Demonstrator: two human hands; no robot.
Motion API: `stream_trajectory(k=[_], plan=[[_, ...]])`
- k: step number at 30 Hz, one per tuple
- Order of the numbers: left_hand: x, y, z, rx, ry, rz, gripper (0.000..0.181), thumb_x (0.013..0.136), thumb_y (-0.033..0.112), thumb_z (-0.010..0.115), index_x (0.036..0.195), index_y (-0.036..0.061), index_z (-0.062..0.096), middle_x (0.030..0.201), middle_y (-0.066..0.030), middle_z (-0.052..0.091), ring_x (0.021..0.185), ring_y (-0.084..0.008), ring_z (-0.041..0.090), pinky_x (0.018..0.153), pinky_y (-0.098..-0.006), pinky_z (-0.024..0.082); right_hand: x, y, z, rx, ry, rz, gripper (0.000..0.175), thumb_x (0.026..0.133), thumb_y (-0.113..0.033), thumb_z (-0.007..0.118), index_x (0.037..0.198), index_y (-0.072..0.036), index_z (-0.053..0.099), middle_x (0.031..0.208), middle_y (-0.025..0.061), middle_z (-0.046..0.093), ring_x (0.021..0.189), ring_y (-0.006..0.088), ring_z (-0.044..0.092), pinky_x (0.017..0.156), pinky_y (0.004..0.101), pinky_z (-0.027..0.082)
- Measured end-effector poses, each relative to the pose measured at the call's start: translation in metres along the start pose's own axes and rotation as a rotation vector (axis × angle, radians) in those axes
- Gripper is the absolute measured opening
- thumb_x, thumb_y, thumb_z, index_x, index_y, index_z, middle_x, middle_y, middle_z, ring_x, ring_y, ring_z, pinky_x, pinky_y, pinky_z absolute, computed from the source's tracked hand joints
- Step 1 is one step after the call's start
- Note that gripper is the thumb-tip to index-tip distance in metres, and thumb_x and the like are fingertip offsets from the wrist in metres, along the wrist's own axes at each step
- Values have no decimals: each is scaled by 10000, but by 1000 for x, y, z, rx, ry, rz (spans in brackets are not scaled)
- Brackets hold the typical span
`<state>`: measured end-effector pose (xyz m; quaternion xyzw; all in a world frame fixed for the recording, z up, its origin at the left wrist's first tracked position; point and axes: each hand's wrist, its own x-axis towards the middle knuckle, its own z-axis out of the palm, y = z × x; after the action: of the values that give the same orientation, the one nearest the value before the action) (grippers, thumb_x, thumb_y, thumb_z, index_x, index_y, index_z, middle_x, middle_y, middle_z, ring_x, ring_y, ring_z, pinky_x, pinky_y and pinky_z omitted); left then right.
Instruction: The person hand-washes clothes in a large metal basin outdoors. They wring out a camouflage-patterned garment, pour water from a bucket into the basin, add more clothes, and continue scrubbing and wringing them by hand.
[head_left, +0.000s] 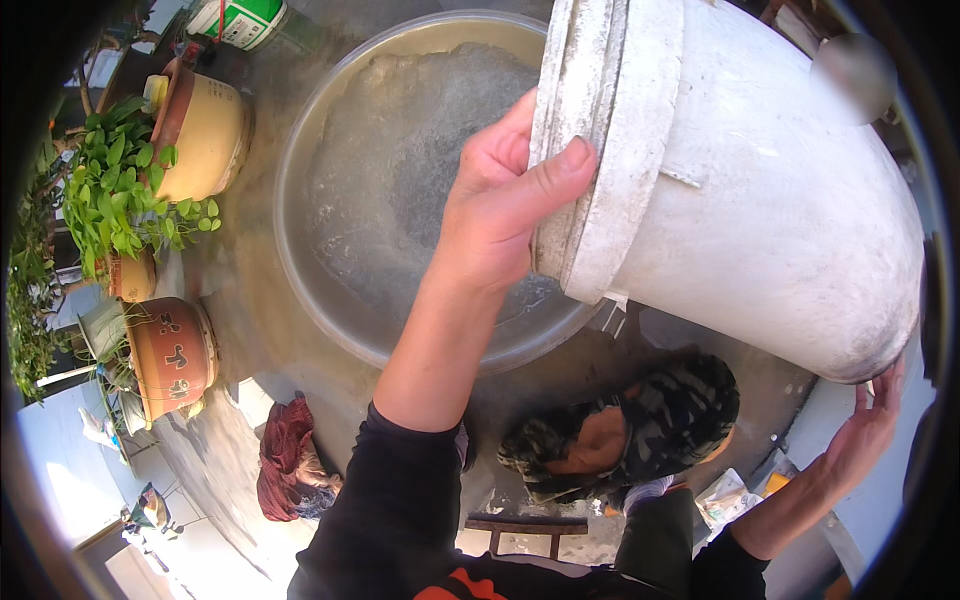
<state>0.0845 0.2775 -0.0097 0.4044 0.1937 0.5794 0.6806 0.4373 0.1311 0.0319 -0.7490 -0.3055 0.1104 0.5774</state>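
A large white plastic bucket (757, 172) is tipped on its side, its rim toward a wide metal basin (289, 217). My left hand (510, 195) grips the rim, with the thumb on the outer band and the fingers behind the edge. At the far right, my right hand (870, 427) holds up the bucket's dirty base with its fingertips. Rippled, cloudy water (405, 165) fills much of the basin below. The bucket's mouth faces away, so its inside is hidden.
Potted plants in a cream pot (202, 135) and a brown pot (171, 360) line the left. Closer in lie a dark red cloth (283, 461) and a camouflage fabric item (675, 412). A green-and-white pail (244, 21) stands top left. A low metal frame (529, 526) sits near me.
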Motion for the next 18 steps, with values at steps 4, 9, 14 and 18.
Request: stream_trajectory(k=[4,9,14,18], plan=[[-5,1,-19,-41,13,4,495,883,114,596,1317,-59,435,1183,-127,612,1056,-173,596,911,-291,461,-6,-10,0,-51,-85,-93,533,973,-293,377,1367,65,404,1261,163,525,1181,213,468,995,382,337],[-12,4,-34,82,107,19,603,885,197,578,1374,-64,340,1292,-152,533,1153,-246,545,1003,-358,416,-20,-23,12,-88,-136,-232,587,965,-337,365,1370,87,380,1290,182,497,1207,232,454,992,382,329],[-16,4,-40,100,138,24,599,892,218,579,1372,-55,347,1290,-151,537,1148,-250,548,1005,-364,414,-27,-28,13,-130,-128,-274,615,952,-365,378,1364,91,386,1301,196,481,1208,250,452,987,391,330],[-17,4,-42,90,166,48,585,897,204,568,1372,-56,347,1289,-156,538,1150,-249,548,1000,-361,420,-29,-27,15,-133,-122,-293,620,949,-367,384,1361,97,385,1303,203,477,1214,251,449,990,396,333]])
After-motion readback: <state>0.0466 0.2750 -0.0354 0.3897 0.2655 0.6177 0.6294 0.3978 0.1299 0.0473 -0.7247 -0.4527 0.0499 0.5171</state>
